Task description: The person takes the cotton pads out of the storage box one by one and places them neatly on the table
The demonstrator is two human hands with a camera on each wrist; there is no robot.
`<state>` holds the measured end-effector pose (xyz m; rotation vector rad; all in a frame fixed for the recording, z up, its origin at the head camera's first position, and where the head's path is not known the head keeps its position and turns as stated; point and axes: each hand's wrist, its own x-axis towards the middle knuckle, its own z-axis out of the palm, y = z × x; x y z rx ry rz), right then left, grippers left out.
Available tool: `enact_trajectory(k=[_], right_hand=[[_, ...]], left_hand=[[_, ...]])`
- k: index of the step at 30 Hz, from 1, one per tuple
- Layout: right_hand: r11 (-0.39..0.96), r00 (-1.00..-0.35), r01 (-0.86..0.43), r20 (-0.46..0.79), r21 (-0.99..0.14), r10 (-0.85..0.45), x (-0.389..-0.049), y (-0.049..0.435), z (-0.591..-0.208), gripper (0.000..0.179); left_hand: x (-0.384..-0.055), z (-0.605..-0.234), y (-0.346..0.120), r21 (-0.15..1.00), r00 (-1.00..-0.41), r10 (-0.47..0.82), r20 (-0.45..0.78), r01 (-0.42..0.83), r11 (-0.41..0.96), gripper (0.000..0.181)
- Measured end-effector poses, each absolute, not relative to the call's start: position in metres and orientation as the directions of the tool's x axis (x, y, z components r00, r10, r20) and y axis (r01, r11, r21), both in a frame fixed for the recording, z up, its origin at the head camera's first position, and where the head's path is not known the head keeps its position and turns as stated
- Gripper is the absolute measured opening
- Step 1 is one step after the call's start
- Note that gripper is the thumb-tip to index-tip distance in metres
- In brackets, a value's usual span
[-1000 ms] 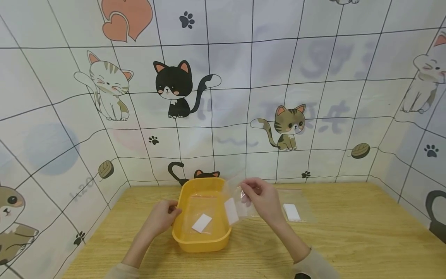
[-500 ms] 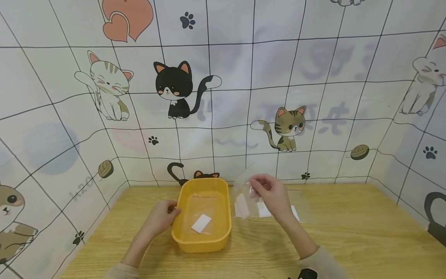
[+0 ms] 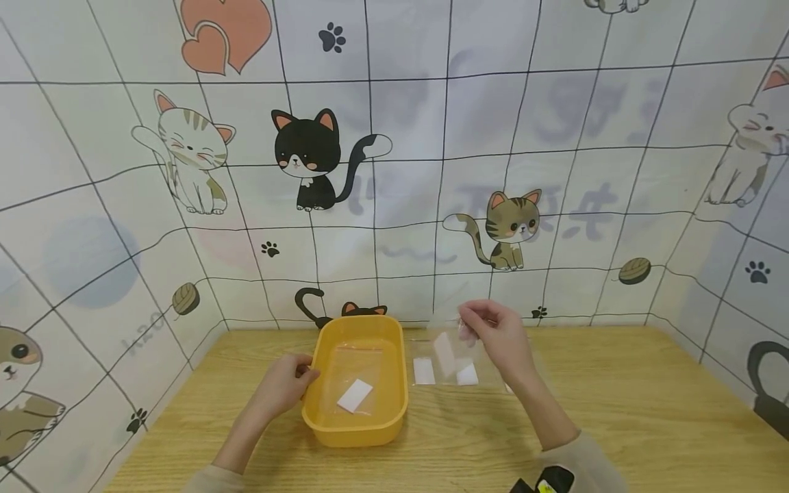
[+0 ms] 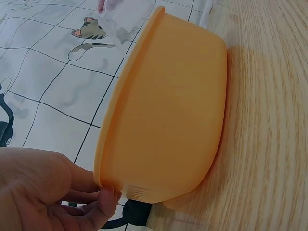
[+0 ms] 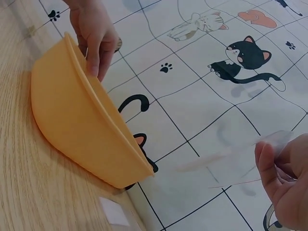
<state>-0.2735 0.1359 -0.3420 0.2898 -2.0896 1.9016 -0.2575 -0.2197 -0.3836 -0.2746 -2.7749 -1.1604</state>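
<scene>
A yellow plastic basin (image 3: 354, 437) stands on the wooden table, and a clear zip bag with a white rectangular piece (image 3: 354, 396) lies inside. My left hand (image 3: 286, 380) pinches the basin's left rim between thumb and fingers, as the left wrist view shows. To the right of the basin, my right hand (image 3: 501, 342) pinches a clear zip bag (image 3: 444, 352), raised above the table, with another white piece in it. Behind and below this raised bag, clear bags with white pieces (image 3: 424, 371) lie on the table. The hand and raised bag partly hide them.
The wooden table (image 3: 616, 397) runs to a backdrop (image 3: 394, 260) printed with cats and grid lines. This cloth rises behind and on both sides. A black device with a yellow mark (image 3: 551, 479) sits on my right wrist.
My right hand has moved right and slightly up with its zip bag, away from the basin. White pieces on the table beside the basin have come into view. My left hand stays at the rim.
</scene>
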Motion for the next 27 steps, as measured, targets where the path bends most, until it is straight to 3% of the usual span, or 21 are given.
enact_trajectory(k=[12,27], right_hand=[[0.109,-0.937,-0.325,0.335,-0.940,0.098,-0.282,0.159,-0.343,0.030],[0.149,-0.956,-0.275,0.287,-0.950,0.064,-0.281,0.190,-0.347,0.038]], left_hand=[[-0.257,-0.386,-0.221,0.691,-0.972,0.122,0.199,0.228,0.686,0.010],[-0.258,-0.387,-0.221,0.697,-0.975,0.115,0.190,0.216,0.683,0.012]])
